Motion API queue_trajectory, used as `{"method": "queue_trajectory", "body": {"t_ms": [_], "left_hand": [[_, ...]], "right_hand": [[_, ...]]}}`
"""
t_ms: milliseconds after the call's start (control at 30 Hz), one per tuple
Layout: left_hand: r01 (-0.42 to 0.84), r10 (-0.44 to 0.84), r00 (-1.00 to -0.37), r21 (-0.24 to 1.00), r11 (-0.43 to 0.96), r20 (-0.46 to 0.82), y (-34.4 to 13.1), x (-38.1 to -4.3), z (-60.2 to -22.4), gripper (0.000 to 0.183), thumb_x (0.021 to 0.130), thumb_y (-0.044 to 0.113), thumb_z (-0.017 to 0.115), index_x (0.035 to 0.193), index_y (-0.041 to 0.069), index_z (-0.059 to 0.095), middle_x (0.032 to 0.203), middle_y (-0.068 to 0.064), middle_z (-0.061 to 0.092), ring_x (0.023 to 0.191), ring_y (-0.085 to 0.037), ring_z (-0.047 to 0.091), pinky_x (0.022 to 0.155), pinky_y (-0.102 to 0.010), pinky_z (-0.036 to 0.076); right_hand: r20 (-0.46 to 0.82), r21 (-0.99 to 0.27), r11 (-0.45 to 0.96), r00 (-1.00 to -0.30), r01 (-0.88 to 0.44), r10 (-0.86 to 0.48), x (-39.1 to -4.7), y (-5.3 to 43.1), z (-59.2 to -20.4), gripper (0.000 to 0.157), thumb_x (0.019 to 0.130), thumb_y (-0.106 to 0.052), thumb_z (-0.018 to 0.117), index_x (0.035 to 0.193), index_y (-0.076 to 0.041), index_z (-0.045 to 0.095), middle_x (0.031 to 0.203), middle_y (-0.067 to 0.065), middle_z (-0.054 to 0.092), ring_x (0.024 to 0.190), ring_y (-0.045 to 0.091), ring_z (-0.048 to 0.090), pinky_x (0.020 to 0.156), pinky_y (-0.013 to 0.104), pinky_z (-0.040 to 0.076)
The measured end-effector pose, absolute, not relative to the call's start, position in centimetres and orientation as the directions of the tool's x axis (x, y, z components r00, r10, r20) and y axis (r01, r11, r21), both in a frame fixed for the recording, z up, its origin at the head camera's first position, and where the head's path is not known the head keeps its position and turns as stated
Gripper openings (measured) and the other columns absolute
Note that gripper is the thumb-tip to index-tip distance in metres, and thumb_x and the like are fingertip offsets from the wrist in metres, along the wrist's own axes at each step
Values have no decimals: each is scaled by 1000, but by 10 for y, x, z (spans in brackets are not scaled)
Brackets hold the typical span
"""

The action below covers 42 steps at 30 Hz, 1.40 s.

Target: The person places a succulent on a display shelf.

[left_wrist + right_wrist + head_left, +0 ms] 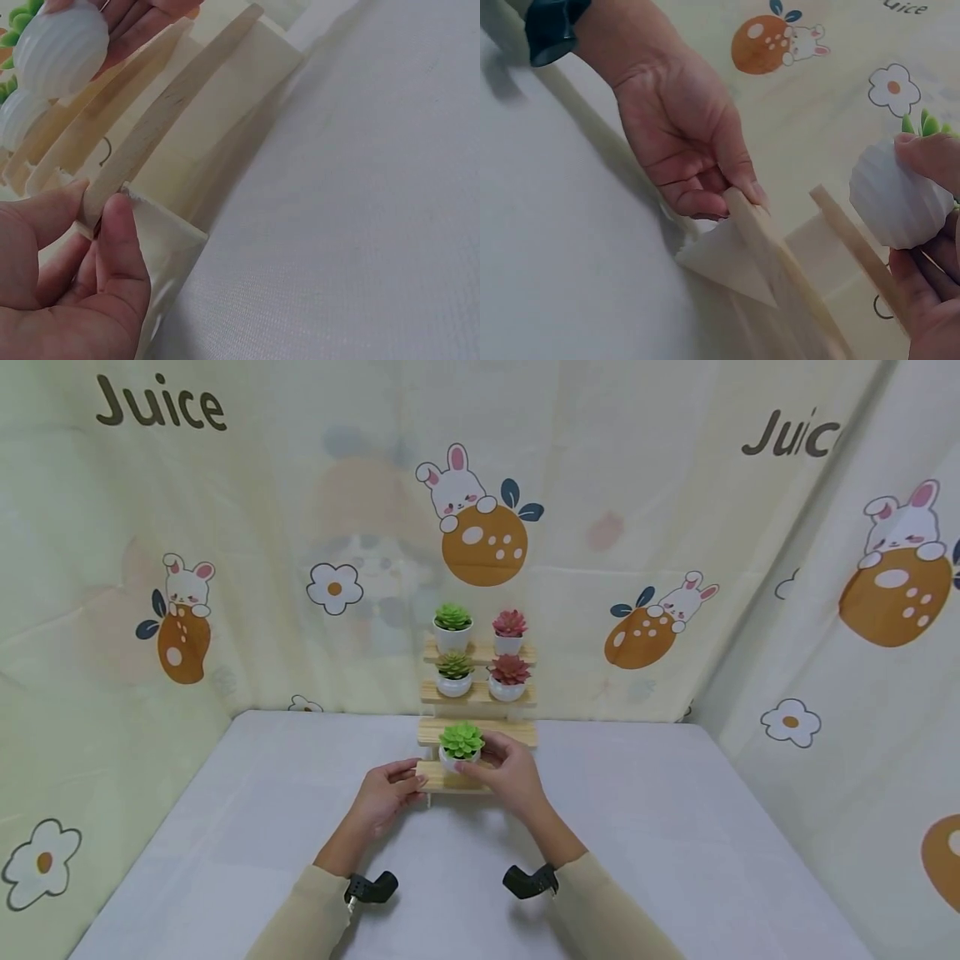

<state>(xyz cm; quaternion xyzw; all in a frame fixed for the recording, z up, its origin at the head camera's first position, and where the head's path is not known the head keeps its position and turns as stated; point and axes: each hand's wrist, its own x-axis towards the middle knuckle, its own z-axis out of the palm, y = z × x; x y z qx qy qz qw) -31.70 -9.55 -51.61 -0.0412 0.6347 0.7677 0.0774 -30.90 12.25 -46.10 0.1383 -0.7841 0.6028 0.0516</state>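
A wooden tiered plant stand (pixel 478 783) stands at the far edge of the table. Its lowest board (pixel 159 112) has its left end pinched between thumb and fingers of my left hand (pixel 381 800). My right hand (pixel 519 778) holds a bright green artificial succulent (pixel 461 740) in a ribbed white pot (pixel 894 196), over the lowest board. In the right wrist view the pot appears held off the boards. On the top tier are a green succulent (pixel 452 617) and a pink one (pixel 509 624); one tier down sit a yellow-green one (pixel 454 665) and a dark red one (pixel 510 670).
A white cloth covers the table (pixel 645 827). Behind the stand hangs a cream curtain (pixel 585 468) printed with rabbits, oranges and flowers. Each wrist wears a black strap device, one on the left (pixel 372 887) and one on the right (pixel 529 882).
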Motion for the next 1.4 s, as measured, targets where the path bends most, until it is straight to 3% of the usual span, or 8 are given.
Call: {"method": "queue_trajectory", "body": {"t_ms": [500,867,1400], "left_hand": [[-181,78,-982,969,-168,-170,-96,-316,-515,44,84,0,67,126,0,55,108,-15,57,87,-19,63,76,-31,60],[-185,89,-981,970,-154,-173,-99,-314,-512,44,85,3,67,127,0,54,109,-14,57,85,-17,63,79,-32,60],[-187,86,-981,969,-165,-174,-97,-317,-516,42,84,1,66,125,1,56,109,-15,57,86,-18,63,76,-31,60]], "right_hand": [[256,-931,230,-957,-282,-137,-333,113,-441,55,68,-36,84,115,-17,64,109,2,67,100,14,64,85,25,57],[199,-932,281,-971,-228,-130,-347,106,-439,60,66,-41,84,117,-16,63,113,3,65,101,15,65,86,28,57],[213,-925,294,-970,-238,-118,-351,101,-438,53,69,-35,83,116,-18,65,112,1,67,100,14,65,85,27,57]]}}
